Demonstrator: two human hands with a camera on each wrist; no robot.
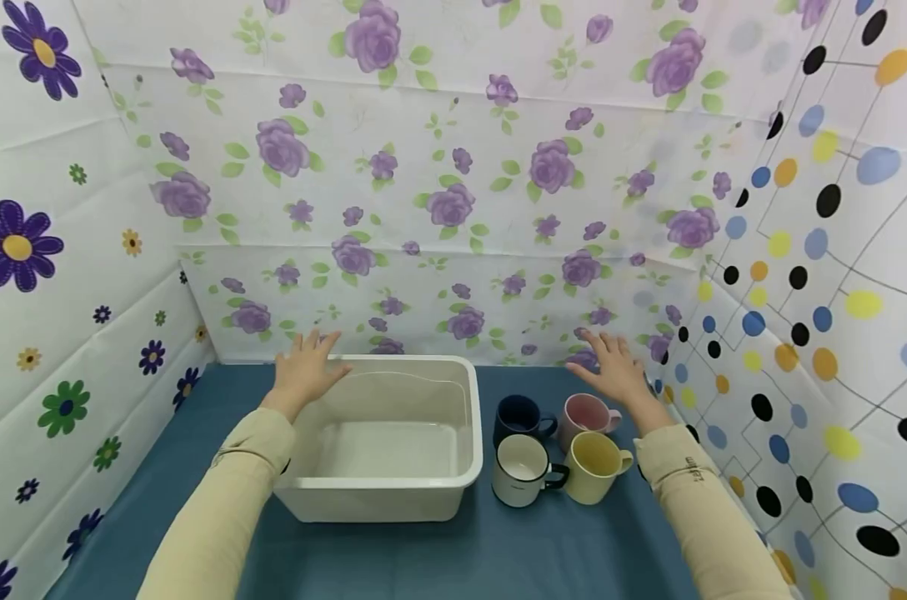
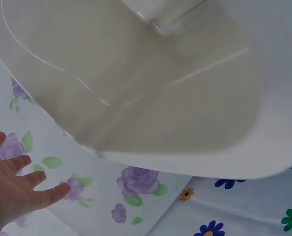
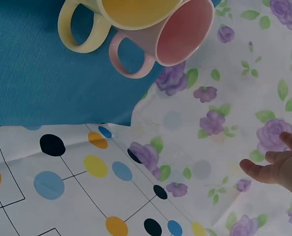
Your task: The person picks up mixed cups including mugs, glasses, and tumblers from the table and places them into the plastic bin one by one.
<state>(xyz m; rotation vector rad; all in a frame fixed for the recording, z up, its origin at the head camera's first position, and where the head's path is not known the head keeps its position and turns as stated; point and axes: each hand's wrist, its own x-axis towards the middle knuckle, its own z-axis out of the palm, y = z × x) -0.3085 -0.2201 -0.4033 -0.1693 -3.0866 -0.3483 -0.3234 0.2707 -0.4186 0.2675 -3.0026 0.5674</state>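
Note:
My left hand (image 1: 303,373) hovers over the left rim of a white plastic basin (image 1: 382,482), fingers spread and holding nothing. In the left wrist view the same hand (image 2: 13,189) is beside the basin wall (image 2: 185,113). My right hand (image 1: 614,371), also with spread fingers, is raised behind and to the right of a group of mugs. These are a navy mug (image 1: 515,417), a pink mug (image 1: 584,417), a white mug with a black handle (image 1: 517,483) and a yellow mug (image 1: 590,479). In the right wrist view that hand (image 3: 278,164) touches nothing.
A blue cloth (image 1: 393,558) covers the table. Behind it hangs a sheet with purple roses (image 1: 449,204). A daisy-patterned sheet (image 1: 63,333) stands on the left and a dotted sheet (image 1: 836,367) on the right. The mugs stand close to the basin's right side.

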